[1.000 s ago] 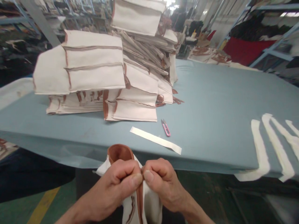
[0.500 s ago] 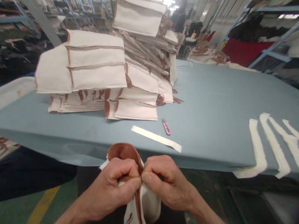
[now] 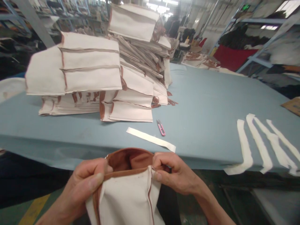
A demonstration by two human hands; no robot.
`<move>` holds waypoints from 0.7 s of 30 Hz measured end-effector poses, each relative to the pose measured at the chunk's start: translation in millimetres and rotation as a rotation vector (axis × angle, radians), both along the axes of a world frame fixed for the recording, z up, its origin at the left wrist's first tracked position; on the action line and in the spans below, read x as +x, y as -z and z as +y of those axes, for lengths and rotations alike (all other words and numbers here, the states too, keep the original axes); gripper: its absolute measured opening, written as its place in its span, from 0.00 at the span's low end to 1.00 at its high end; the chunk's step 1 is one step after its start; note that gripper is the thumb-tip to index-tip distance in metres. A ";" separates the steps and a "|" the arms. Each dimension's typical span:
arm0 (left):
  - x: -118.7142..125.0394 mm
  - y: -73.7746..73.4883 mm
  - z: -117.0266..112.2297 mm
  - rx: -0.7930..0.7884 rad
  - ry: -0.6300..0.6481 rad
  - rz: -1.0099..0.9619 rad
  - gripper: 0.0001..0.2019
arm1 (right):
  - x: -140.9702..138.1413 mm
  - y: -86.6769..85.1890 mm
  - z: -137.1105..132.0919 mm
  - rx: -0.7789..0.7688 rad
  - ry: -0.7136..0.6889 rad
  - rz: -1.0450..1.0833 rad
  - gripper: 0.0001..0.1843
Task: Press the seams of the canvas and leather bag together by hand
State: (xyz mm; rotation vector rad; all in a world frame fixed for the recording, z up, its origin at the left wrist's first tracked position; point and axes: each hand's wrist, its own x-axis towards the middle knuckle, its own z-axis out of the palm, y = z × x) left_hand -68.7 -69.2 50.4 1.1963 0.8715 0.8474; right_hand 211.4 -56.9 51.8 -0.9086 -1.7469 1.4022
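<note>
A white fabric bag (image 3: 126,197) with brown edging and a brown inside is stretched between my hands, just in front of the table edge. My left hand (image 3: 87,179) pinches its rim at the left corner, thumb outside. At the right corner, beside a seam, my right hand (image 3: 171,172) grips the rim between thumb and fingers. The mouth of the bag gapes upward; its lower part runs out of view. On the table beyond lie a pale strip (image 3: 150,139) and pink thread snips (image 3: 161,127).
Stacks of similar white pieces (image 3: 91,62) with brown edges rise at the back left of the blue-green table (image 3: 199,103). Several pale strips (image 3: 257,140) hang over its front edge at the right. Shelving (image 3: 255,59) with a red cloth (image 3: 234,57) stands behind.
My hands have moved apart, from together at one seam to opposite corners of the rim. The bag has turned and its mouth is spread wider. The view has shifted slightly right.
</note>
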 end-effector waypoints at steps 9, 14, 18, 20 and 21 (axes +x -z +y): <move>-4.9 -19.7 36.3 0.421 0.212 0.391 0.16 | 7.6 -37.0 0.9 -0.008 0.024 -0.020 0.15; 23.8 -65.7 48.1 0.590 0.328 0.512 0.11 | -6.5 -60.7 13.2 0.132 -0.037 -0.126 0.08; 40.5 -77.0 46.7 0.494 0.324 0.495 0.09 | -12.1 -70.0 22.2 0.110 -0.052 -0.172 0.09; 43.2 -73.8 45.3 0.364 0.308 0.468 0.06 | -12.7 -70.1 24.6 0.094 -0.044 -0.178 0.09; 43.6 -70.9 44.8 0.311 0.298 0.448 0.07 | -13.0 -68.6 25.3 0.086 -0.036 -0.179 0.09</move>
